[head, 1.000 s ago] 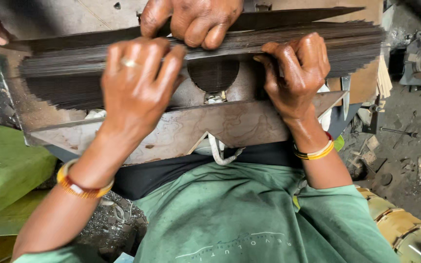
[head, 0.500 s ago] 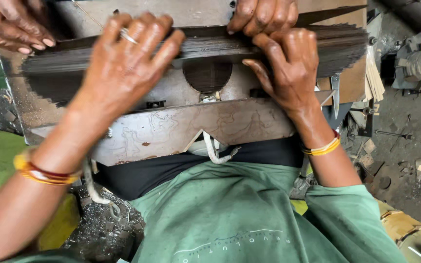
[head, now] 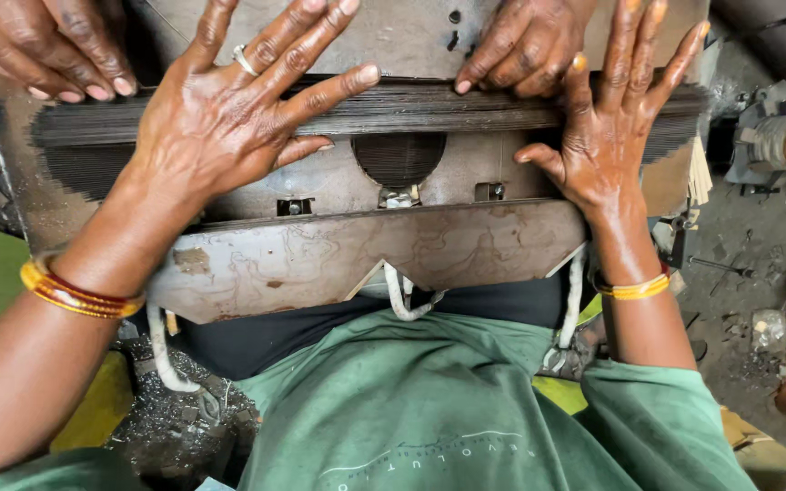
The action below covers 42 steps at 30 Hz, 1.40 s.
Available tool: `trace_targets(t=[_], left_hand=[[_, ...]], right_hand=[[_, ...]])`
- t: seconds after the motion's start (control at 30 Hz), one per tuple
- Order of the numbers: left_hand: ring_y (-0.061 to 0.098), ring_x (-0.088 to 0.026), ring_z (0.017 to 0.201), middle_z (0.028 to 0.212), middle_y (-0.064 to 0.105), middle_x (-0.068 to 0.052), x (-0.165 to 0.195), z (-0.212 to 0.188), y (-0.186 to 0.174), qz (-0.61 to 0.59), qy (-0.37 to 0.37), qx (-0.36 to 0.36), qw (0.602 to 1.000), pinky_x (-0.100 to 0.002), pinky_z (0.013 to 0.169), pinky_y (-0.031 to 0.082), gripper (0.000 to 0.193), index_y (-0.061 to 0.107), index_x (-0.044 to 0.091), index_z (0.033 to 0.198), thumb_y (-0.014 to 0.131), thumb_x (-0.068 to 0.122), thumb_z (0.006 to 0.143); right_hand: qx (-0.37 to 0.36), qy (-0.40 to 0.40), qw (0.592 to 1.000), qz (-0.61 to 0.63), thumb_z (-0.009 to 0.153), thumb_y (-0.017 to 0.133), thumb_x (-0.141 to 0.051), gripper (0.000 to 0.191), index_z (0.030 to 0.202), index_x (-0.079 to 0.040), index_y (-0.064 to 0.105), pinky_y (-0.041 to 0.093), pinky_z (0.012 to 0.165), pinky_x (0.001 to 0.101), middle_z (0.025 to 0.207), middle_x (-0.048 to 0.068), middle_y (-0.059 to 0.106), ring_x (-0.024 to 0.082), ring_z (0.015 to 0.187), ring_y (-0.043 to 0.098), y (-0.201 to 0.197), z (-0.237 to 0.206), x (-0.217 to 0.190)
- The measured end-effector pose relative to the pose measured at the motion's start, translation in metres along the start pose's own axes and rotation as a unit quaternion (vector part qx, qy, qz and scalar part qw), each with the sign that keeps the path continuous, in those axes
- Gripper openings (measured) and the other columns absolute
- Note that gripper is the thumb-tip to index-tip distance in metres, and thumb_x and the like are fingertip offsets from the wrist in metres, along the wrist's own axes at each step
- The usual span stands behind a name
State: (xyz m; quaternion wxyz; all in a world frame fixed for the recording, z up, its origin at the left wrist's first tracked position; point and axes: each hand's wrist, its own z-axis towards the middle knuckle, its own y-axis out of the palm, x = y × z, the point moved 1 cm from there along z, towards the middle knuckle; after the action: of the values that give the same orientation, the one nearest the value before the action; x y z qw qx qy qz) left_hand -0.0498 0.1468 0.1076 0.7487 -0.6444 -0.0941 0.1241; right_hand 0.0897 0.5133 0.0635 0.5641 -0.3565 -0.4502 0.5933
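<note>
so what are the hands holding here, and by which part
Neither grips anything. The left hand and right hand lie flat, fingers spread, pressing down on the top of the long stack of thin dark metal sheets.

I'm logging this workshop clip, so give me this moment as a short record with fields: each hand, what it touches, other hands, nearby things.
left hand: flat, fingers spread, palm down on the stack of thin dark metal sheets
right hand: flat, fingers spread, on the same stack's right part
other hands: a co-worker's hand at the stack's far left; another at its far edge
support: rusty metal plate below the stack
wrists: bangles on both
nearby: white cord hanging under the plate
</note>
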Motion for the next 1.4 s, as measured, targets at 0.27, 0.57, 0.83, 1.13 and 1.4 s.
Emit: trace_targets(t=[0.27,0.57,0.83,1.13,1.4], left_hand=[[0.031,-0.019,0.16,0.168,0.036,-0.004,0.031,-0.022,-0.005,0.16,0.026,0.16,0.974,-0.056,0.12,0.024,0.079,0.039,0.033,0.166,0.078,0.052,0.099],[0.049,-0.035,0.13,0.134,0.056,-0.018,0.134,-0.058,0.023,-0.195,-0.185,0.068,0.961,-0.051,0.109,0.034,0.088,0.054,-0.003,0.135,0.087,0.039,0.066],[0.05,-0.033,0.128,0.127,0.057,-0.016,0.131,-0.053,0.013,-0.24,-0.2,0.09,0.946,-0.052,0.111,0.033,0.077,0.056,-0.002,0.129,0.087,0.033,0.068],[0.049,-0.035,0.127,0.129,0.057,-0.017,0.131,-0.055,0.01,-0.201,-0.205,0.063,0.956,-0.054,0.111,0.032,0.083,0.056,-0.001,0.134,0.087,0.039,0.068],[0.048,-0.037,0.125,0.13,0.053,-0.019,0.135,-0.054,0.012,-0.204,-0.211,0.063,0.954,-0.053,0.108,0.032,0.088,0.054,-0.004,0.136,0.088,0.039,0.067]], right_hand=[[-0.003,-0.054,0.998,0.039,0.095,0.061,-0.066,0.092,0.165,-0.019,0.024,0.012,0.123,0.0684,0.168,0.022,0.022,0.045,0.154,0.024,-0.046,-0.01,-0.048],[-0.148,0.015,0.956,0.251,0.066,0.092,-0.037,0.089,0.137,0.0,0.056,0.043,0.104,0.05,0.131,0.018,0.051,0.04,0.119,0.049,-0.065,-0.043,-0.156],[-0.133,0.018,0.952,0.274,0.062,0.092,-0.028,0.083,0.131,0.001,0.056,0.042,0.102,0.0503,0.125,0.018,0.05,0.04,0.117,0.048,-0.072,-0.033,-0.157],[-0.103,0.017,0.96,0.26,0.065,0.094,-0.03,0.085,0.135,0.0,0.057,0.04,0.103,0.0507,0.127,0.017,0.051,0.038,0.118,0.048,-0.065,-0.042,-0.161],[-0.125,0.011,0.957,0.261,0.062,0.094,-0.03,0.085,0.132,0.001,0.058,0.04,0.1,0.0513,0.123,0.019,0.051,0.04,0.115,0.048,-0.061,-0.036,-0.159]])
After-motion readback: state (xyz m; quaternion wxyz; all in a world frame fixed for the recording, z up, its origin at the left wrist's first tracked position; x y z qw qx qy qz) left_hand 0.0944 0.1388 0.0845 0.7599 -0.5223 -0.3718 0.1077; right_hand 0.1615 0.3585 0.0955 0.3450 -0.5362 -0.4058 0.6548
